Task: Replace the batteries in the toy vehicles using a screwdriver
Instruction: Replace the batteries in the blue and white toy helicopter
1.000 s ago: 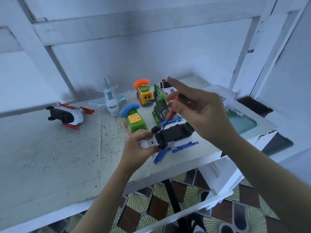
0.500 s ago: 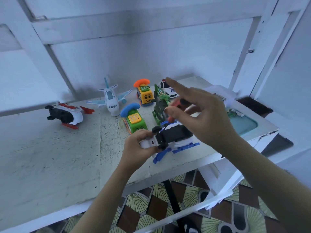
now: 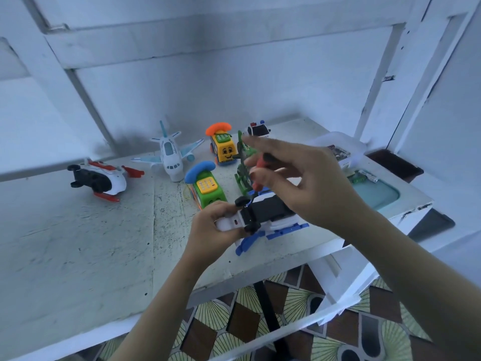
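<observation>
Looking down from the head camera, we find the blue-and-white toy helicopter (image 3: 270, 216) turned belly-up near the front edge of the white table (image 3: 78, 243). Its dark underside faces us, presumably so the battery cover can be reached. The left hand (image 3: 208, 226) has its fingers wrapped around the toy's white end, which we read as bracing it against twisting. The right hand (image 3: 307, 183) pinches the red handle of the screwdriver (image 3: 257, 178) between thumb and fingers, with the index finger stretched out above it. The shaft slants down toward the near end of the dark underside. The tip is too small and blurred for us to say whether it sits in a screw.

Behind the hands, the other toys stand in a loose cluster:

- a green toy helicopter (image 3: 244, 165)
- a green phone car (image 3: 208, 190)
- a yellow phone car (image 3: 224, 149)
- a toy airplane (image 3: 170, 157)
- a police car (image 3: 259, 129)

A red-and-white toy helicopter (image 3: 100, 179) lies on its side, well apart to the left. A teal tray (image 3: 374, 195) sits at the right end of the table.

We judge this to be the cover-screw stage on this one toy, with no batteries visibly swapped yet.
</observation>
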